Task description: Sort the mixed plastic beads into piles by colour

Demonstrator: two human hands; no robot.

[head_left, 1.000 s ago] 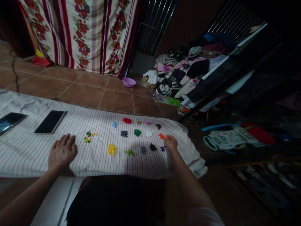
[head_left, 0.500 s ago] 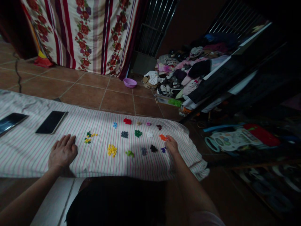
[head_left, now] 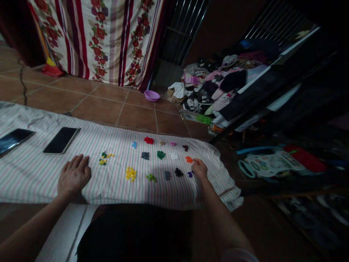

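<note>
My left hand [head_left: 74, 174] lies palm down and flat on the striped cloth [head_left: 109, 189], fingers stretched out, just left of a small mixed cluster of yellow and green pieces [head_left: 104, 158]. At the right, my right hand [head_left: 200, 169] has its fingers drawn together in a pinch, the tips at the right edge of a small orange pile [head_left: 189, 159]. Whatever is between them is too small to make out. Below that lie purple pieces [head_left: 190, 174]; black pieces [head_left: 178, 172] and white pieces [head_left: 174, 155] are to the left.
Farther left are piles of yellow [head_left: 131, 174], lime [head_left: 151, 177], dark green [head_left: 160, 155] and red pieces [head_left: 148, 140]. Two phones, one a dark phone [head_left: 61, 140], rest at the cloth's left. Beyond, a purple basin [head_left: 152, 95] stands on the tiled floor near heaped clothes [head_left: 212, 80].
The view has shifted very slightly. My right hand stays at the orange pile with its fingers together, and my left hand remains flat on the cloth.
</note>
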